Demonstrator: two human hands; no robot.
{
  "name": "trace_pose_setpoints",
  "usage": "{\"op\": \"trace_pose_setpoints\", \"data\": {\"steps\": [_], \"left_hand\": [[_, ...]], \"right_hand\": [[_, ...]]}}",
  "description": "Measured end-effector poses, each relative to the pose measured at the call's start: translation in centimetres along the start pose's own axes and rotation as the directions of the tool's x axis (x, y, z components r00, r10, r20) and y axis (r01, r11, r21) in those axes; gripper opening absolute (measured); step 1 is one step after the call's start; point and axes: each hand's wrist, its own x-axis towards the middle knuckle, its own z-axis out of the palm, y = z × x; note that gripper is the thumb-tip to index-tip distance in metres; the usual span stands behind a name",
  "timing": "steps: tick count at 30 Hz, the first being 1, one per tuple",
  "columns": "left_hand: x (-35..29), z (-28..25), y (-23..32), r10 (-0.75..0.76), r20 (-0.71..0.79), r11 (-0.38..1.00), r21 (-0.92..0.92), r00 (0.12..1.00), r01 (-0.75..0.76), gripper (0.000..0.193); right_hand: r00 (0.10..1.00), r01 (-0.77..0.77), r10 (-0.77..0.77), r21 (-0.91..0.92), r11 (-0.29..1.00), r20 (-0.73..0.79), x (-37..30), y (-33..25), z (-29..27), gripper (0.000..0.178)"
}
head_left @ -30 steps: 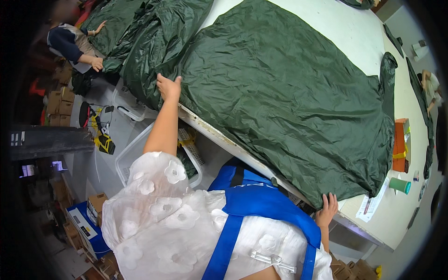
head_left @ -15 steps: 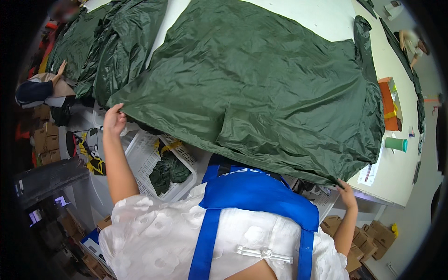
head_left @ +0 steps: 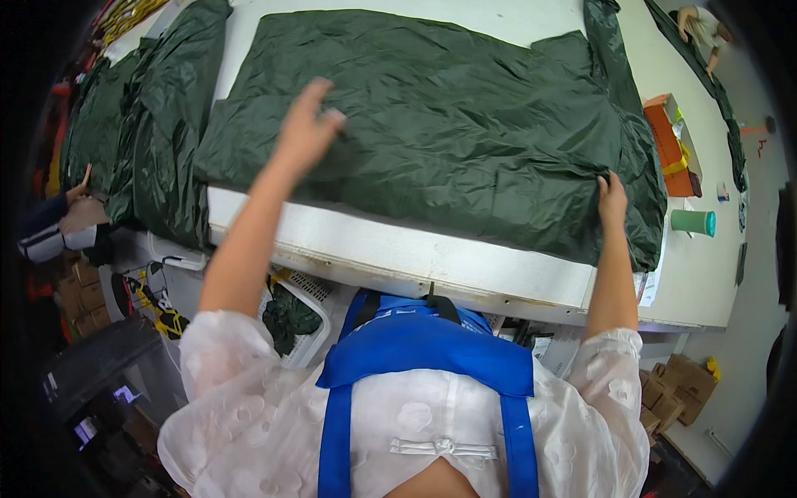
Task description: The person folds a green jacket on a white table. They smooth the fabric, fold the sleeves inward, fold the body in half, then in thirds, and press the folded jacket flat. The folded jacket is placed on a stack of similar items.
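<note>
A dark green, thin and shiny fabric sheet [head_left: 432, 124] lies spread and wrinkled on the white table [head_left: 398, 236]. Its near edge runs a little back from the table's front edge. My left hand [head_left: 309, 131] is over the left half of the sheet, slightly blurred, with thumb and fingers apart and nothing in them. At the right end, my right hand [head_left: 613, 202] pinches a fold of the same fabric. Beyond that hand, more of the green fabric hangs in a bunched strip toward the far side.
Piled green fabric [head_left: 170, 124] covers the table's left end, beside a co-worker's hand [head_left: 80, 187]. An orange box [head_left: 671, 148] and a green cylinder [head_left: 693, 222] stand on the right. Below the table is a white basket [head_left: 311, 340]; cardboard boxes [head_left: 681, 386] sit lower right.
The sheet's near edge has moved away from me, baring the table's front strip. My left hand has let go of the corner and moved right and inward; my right hand has moved farther in.
</note>
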Motion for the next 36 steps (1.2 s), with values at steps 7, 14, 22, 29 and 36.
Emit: {"op": "trace_pose_setpoints", "data": {"steps": [7,14,22,29,36], "left_hand": [[-2.4,12.8,6.7,0.059,0.405,0.798,0.53,0.913,-0.286,0.057],[-2.1,14.5,6.7,0.039,0.389,0.765,0.581,0.92,-0.278,0.056],[-2.3,13.0,8.1,-0.001,0.515,0.813,0.499,0.857,-0.299,0.057],[-8.9,17.1,12.2,0.047,0.484,0.88,0.394,0.874,-0.266,0.065],[-11.9,5.7,0.2,-0.244,0.284,0.739,0.673,0.927,-0.011,0.055]], "right_hand": [[0.999,0.022,-0.021,-0.021,1.0,0.026,-0.3,-1.8,1.0,0.043],[0.976,-0.089,0.055,-0.152,0.984,-0.212,-9.6,13.4,-6.2,0.034],[0.945,-0.278,0.269,0.023,0.96,0.187,-6.9,16.1,-11.6,0.038],[0.966,0.255,-0.253,-0.03,0.967,0.055,-7.3,7.5,-8.5,0.035],[0.841,0.474,-0.4,-0.139,0.87,0.364,-12.3,-5.5,1.9,0.053]]}}
